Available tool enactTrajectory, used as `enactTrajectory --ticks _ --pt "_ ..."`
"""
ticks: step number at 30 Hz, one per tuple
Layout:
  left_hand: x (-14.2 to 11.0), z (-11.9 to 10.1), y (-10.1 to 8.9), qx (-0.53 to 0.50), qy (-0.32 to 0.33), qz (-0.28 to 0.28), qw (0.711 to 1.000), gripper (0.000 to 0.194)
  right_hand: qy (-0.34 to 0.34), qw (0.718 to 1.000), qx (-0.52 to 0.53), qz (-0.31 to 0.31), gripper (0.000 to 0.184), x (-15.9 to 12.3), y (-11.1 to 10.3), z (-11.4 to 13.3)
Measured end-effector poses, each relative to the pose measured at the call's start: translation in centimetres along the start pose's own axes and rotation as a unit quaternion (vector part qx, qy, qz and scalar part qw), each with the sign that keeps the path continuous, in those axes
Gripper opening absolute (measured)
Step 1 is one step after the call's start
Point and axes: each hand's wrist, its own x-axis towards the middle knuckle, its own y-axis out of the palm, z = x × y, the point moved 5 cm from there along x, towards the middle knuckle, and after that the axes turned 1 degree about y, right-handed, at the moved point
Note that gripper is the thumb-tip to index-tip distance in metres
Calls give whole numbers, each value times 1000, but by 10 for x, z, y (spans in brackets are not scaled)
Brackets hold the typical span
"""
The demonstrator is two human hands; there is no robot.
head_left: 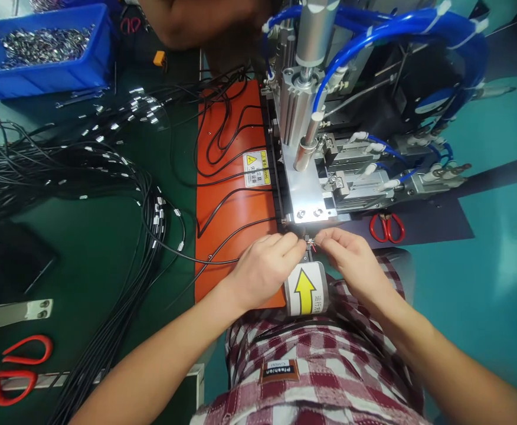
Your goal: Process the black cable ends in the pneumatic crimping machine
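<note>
My left hand [265, 265] and my right hand [351, 257] meet just below the front edge of a metal pneumatic press machine [307, 189]. Both pinch the stripped end of a thin black cable [310, 242], where small coloured wires show between the fingertips. The cable runs left from my left hand across an orange mat [232, 195]. A white label with a yellow arrow [306, 289] sits right under my hands.
A bundle of black cables with metal ferrules [121, 195] lies on the green bench. A blue bin of metal parts [46, 50] stands far left. Red scissors [17, 366] lie at near left, another red pair [386, 227] beside the machine. Another person's arm [187, 20] shows at top.
</note>
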Motion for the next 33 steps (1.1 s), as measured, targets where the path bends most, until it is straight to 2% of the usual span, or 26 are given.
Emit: enactTrajectory --ticks 4,9,14,17,19,21,23,26,29,33 --pt "0 1 0 -2 0 12 1000 29 38 998 18 45 24 2 0 1" --pt "1 1 -1 -10 2 11 1000 30 16 1000 -5 -5 32 -13 -8 0" --pt "1 1 -2 -19 -1 -4 1000 28 13 1000 7 1 36 -23 1 -6" --pt "0 1 -2 -14 0 -6 1000 28 -57 992 -102 -49 25 -24 -2 3" --pt "0 1 -1 -13 1 -4 1000 28 -137 961 -223 -86 19 -27 -6 13" --pt "0 2 -1 -16 1 -5 1000 27 -190 931 -297 -91 15 -27 -7 20" --pt "0 1 -1 -18 1 -7 1000 27 -180 945 -269 -50 16 -22 -8 19" --pt "0 1 -2 -12 1 -3 1000 28 -101 986 -131 37 25 -9 -7 9" --pt "2 0 -2 4 -1 10 1000 30 -47 994 -50 82 35 -1 -6 1" --pt "3 0 -3 26 -1 18 999 28 -17 995 -10 96 36 1 -6 -5"
